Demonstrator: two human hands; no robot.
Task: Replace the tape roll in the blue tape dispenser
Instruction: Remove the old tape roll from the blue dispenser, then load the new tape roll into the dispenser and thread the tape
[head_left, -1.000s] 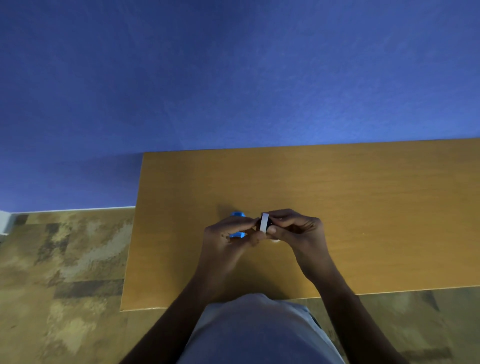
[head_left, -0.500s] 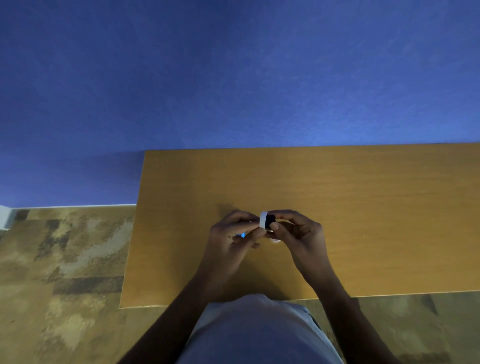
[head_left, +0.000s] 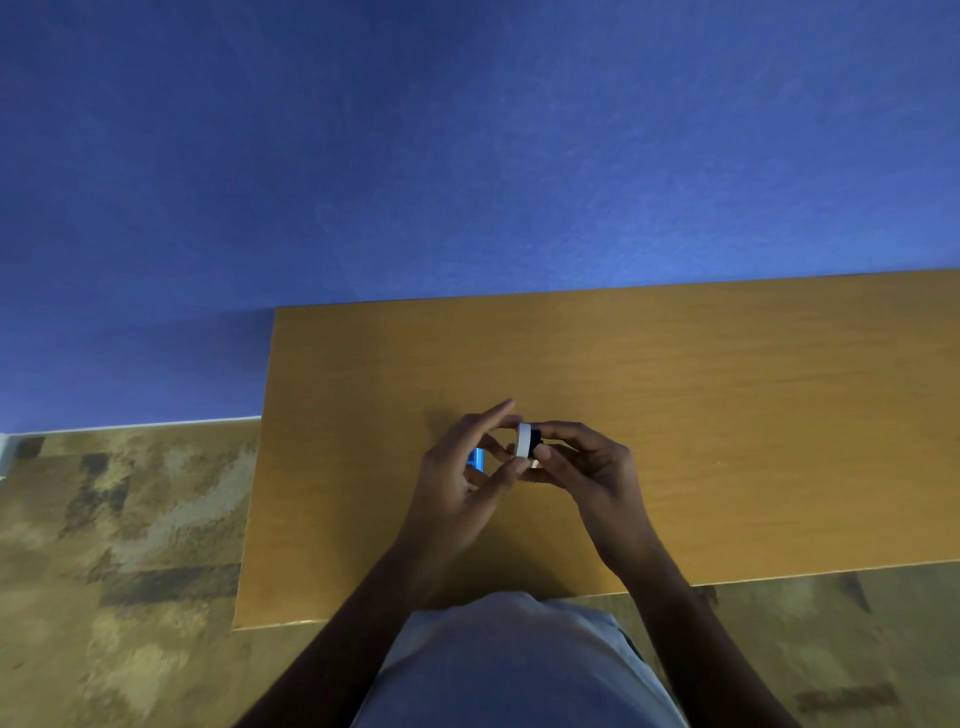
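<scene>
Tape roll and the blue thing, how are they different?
The tape roll is white; the dispenser is bright blue. The roll shows in the open, edge-on, pinched by the right hand; the dispenser is mostly hidden inside the left hand, with only a sliver visible. The roll's round shape is plain; the dispenser's shape cannot be told. Both are small and held above the table.
</scene>
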